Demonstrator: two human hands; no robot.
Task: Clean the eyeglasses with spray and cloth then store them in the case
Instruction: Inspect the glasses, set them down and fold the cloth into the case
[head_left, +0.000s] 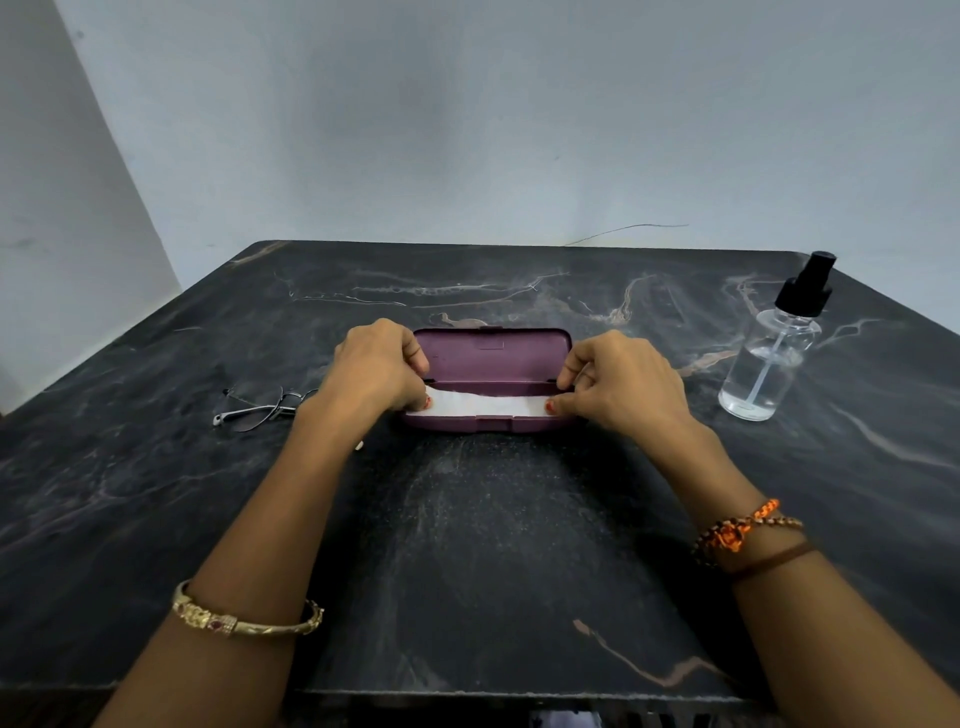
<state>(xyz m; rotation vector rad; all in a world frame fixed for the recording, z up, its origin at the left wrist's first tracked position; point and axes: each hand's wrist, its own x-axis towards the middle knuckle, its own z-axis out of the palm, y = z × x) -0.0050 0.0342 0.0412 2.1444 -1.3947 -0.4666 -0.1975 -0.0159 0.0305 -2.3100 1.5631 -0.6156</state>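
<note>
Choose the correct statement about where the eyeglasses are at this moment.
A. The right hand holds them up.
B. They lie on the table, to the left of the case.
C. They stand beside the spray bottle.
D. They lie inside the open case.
B: the eyeglasses lie on the dark table to the left of the open purple case, which holds only a white cloth that the left hand and the right hand pinch at its ends.
</note>
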